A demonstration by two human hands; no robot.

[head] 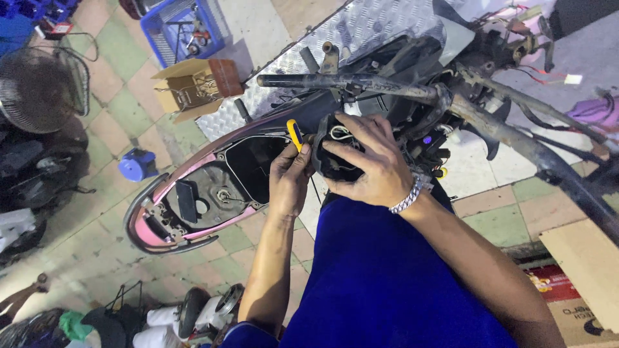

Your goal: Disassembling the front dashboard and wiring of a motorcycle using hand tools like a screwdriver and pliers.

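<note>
Tiled floor (122,109) in faded pink and green squares lies under everything I see from the head camera, with a stripped scooter frame (516,135) slanting across the upper right. At the centre, my right hand (371,164) is closed over a black housing (335,161) with white wires showing at its top, fingers wrapped across its front, a silver chain bracelet (407,198) at the wrist. My left hand (290,177) is clenched around a yellow-handled screwdriver (294,134), only the handle end showing above the fingers; the tip is hidden, so I cannot tell what it meets. The two hands sit just beside each other, touching at the housing. Directly left of them lies a pink scooter body panel (193,193) with its hollow black inside turned up. Behind the hands a rusty handlebar tube (348,82) runs crosswise, and beyond it is a sheet of silver tread plate (361,29). Loose wiring with a white connector (572,79) hangs off the frame at the upper right. Farther out on the floor I see an open cardboard box (190,87), a blue plastic crate (184,29), a small blue cap-like object (137,164) and a fan (39,87) at the left edge. My blue trousers (387,277) fill the lower middle.
</note>
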